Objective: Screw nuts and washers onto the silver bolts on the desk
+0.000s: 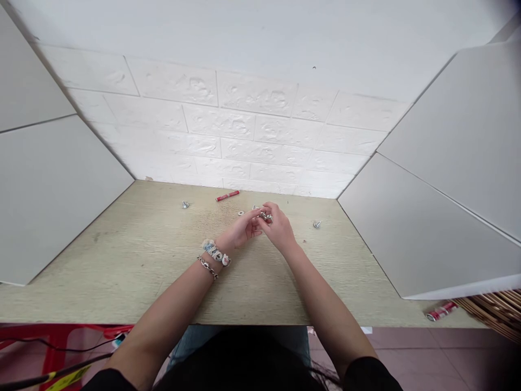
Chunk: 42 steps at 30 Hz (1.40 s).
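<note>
My left hand (pixel 244 229) and my right hand (pixel 279 228) meet over the middle of the table. Between their fingertips is a small shiny metal fastener (pixel 266 216), which looks like a bolt; fingers partly cover it. Both hands are closed around it. A flat metal washer (pixel 240 213) lies just beyond my left hand. Farther left, a bolt with a washer (pixel 185 205) rests on the tabletop, and a similar bolt (pixel 317 224) lies to the right of my right hand. Another bit of metal shows just behind my fingers, too hidden to name.
A red pen-like tube (pixel 227 196) lies near the back wall. A second red tube (pixel 442 311) is at the front right edge, beside a wicker basket (pixel 494 307). White panels (pixel 73 195) flank the wooden table (pixel 163 255). A red stool (pixel 57 347) stands below, left.
</note>
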Each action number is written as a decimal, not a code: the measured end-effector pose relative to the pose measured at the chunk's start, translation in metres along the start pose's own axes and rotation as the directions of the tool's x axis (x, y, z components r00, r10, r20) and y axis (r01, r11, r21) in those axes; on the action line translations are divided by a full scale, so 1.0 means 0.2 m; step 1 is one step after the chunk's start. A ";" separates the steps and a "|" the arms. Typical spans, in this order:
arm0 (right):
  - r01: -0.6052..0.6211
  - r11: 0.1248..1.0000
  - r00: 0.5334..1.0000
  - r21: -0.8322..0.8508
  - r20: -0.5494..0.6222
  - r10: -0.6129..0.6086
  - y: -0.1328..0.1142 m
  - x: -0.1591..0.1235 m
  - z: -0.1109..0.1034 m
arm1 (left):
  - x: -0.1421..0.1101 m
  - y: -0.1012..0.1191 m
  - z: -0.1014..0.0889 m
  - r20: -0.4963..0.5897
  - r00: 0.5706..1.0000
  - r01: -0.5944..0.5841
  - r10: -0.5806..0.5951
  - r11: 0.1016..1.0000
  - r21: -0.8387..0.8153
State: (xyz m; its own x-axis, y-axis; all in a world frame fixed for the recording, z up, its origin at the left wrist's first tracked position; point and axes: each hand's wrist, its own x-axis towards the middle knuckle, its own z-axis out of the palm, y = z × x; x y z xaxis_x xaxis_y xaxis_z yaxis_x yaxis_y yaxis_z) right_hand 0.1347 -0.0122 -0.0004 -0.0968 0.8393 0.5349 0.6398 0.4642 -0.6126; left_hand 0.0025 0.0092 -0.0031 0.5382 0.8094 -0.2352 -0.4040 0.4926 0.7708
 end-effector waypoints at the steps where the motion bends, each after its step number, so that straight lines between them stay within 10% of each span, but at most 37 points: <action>1: 0.002 1.000 1.000 -0.003 0.002 -0.002 0.00 0.00 0.00 | 0.00 0.00 0.00 -0.003 1.000 0.001 -0.001 1.000 0.001; 42: 0.102 0.991 0.991 -0.088 -0.079 -0.109 -0.01 0.00 -0.01 | -0.04 0.04 0.03 -0.031 0.993 -0.116 0.115 0.993 -0.019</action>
State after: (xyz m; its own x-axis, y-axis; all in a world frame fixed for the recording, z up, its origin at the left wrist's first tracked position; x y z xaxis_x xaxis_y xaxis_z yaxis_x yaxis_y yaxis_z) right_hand 0.1349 -0.0131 0.0026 -0.1052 0.7587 0.6429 0.6914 0.5205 -0.5011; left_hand -0.0009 0.0059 0.0083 0.4650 0.8702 -0.1632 -0.4778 0.4018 0.7812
